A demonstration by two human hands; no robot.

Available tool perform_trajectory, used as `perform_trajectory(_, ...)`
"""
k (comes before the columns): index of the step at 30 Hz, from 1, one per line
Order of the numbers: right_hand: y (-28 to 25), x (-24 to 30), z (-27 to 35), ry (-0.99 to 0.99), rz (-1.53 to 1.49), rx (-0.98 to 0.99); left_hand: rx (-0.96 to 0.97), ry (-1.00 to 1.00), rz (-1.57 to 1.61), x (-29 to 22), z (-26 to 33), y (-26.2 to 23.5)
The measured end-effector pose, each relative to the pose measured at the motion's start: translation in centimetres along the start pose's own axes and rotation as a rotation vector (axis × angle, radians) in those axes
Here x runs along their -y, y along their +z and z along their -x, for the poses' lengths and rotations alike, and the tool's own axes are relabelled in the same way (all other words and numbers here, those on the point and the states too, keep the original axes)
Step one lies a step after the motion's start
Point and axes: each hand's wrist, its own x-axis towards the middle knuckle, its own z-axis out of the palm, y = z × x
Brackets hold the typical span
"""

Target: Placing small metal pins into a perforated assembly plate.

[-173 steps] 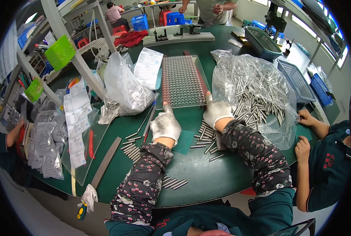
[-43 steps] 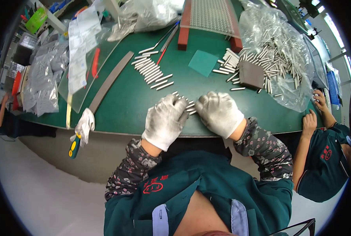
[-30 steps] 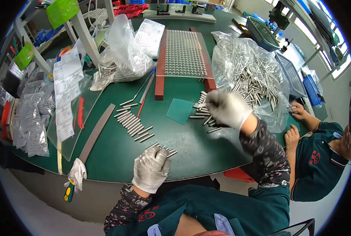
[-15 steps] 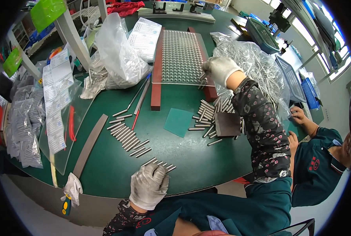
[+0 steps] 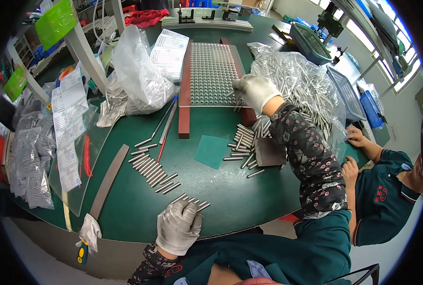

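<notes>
My left hand (image 5: 178, 227), in a grey-white glove, rests at the table's near edge with its fingers curled over a few short metal pins (image 5: 203, 206). Their ends stick out past the fingertips. My right hand (image 5: 256, 91), gloved too, is at the near right part of a clear plate (image 5: 211, 103) with rows of round holes. Its fingers are pinched on a metal pin (image 5: 231, 94). The plate lies across two reddish-brown bars (image 5: 184, 124). Just left of centre, a slanting row of pins (image 5: 149, 170) lies on the green table.
More pins (image 5: 242, 137) lie around a dark square block (image 5: 270, 152), beside a green square sheet (image 5: 209, 152). A clear bag of pins (image 5: 292, 80) stands at the right, a whitish bag (image 5: 138, 71) left of the plate. A co-worker's hands (image 5: 353, 137) are at the right edge.
The view has shifted slightly. My right hand has moved a little left over the plate, still pinching. My left hand stays over its pins.
</notes>
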Motion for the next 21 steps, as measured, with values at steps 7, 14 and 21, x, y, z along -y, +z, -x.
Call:
perform_trajectory(7,1.0,-0.4,0.8,0.138,-0.049,-0.083,-0.007,0.012,-0.004,0.0,-0.1,0.0)
perform_trajectory(14,-2.1,-1.7,1.5,0.113,-0.064,-0.111,0.011,-0.004,-0.008,0.0,0.1,0.0)
perform_trajectory(21,-0.9,-1.1,1.1,0.037,0.051,0.026,0.011,-0.006,-0.008,0.1,0.2,0.1)
